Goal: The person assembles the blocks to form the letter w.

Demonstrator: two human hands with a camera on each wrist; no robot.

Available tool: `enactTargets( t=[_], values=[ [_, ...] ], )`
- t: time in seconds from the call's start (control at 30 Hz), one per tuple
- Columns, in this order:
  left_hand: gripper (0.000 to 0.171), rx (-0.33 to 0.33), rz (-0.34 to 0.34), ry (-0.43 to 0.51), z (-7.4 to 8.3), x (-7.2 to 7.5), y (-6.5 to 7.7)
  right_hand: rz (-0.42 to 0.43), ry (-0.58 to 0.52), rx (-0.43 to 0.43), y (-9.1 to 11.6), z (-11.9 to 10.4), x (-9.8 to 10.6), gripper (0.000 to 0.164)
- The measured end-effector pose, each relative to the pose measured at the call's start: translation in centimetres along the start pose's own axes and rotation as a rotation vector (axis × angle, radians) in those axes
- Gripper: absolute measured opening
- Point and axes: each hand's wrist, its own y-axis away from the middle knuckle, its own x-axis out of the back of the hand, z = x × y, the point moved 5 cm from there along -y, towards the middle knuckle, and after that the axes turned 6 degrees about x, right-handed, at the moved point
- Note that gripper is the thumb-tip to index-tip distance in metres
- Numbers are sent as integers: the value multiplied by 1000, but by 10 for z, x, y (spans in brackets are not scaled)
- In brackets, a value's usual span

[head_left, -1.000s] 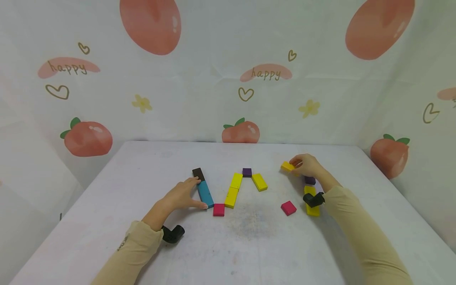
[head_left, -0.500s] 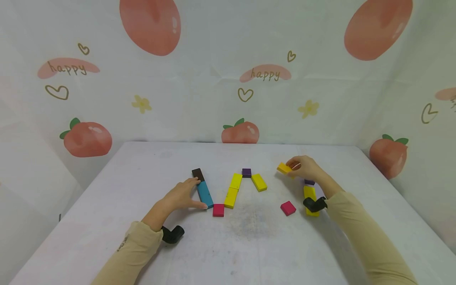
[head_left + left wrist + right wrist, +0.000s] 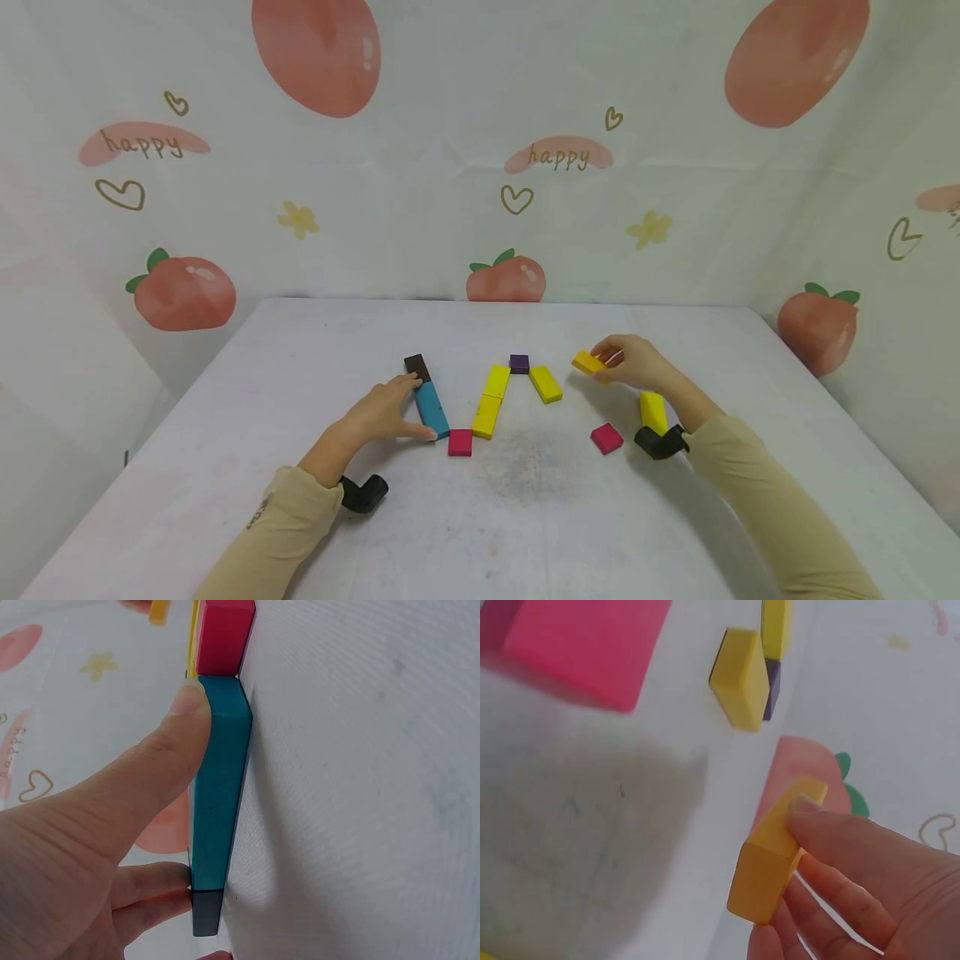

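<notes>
In the head view my left hand [image 3: 384, 410] rests on a row made of a blue block [image 3: 431, 409] and a black block [image 3: 417, 367]. The left wrist view shows the thumb on the blue block's near end and the fingertips where the two blocks meet. A pink square block [image 3: 461, 442] sits at the blue block's end. My right hand [image 3: 639, 363] pinches an orange-yellow block [image 3: 769, 862] between thumb and fingers, held above the table. Left of that hand, a yellow block [image 3: 546, 384] lies slanted beside a small purple block [image 3: 519, 364].
Two yellow blocks [image 3: 492, 402] lie end to end between the pink and purple ones. A second pink block [image 3: 607, 438] lies apart, nearer the front. Another yellow block [image 3: 653, 412] shows beneath the right wrist, partly covered by a black wrist mount [image 3: 662, 442].
My right hand has carried the orange-yellow block left and a little nearer, toward the slanted yellow block. The left hand has stayed in place.
</notes>
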Motion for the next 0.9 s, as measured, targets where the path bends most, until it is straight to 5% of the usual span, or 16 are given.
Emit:
enactTargets(
  t=[0.9],
  values=[
    [90, 21, -16, 5, 0, 0, 0, -6, 24, 59, 21, -23, -27, 31]
  ],
)
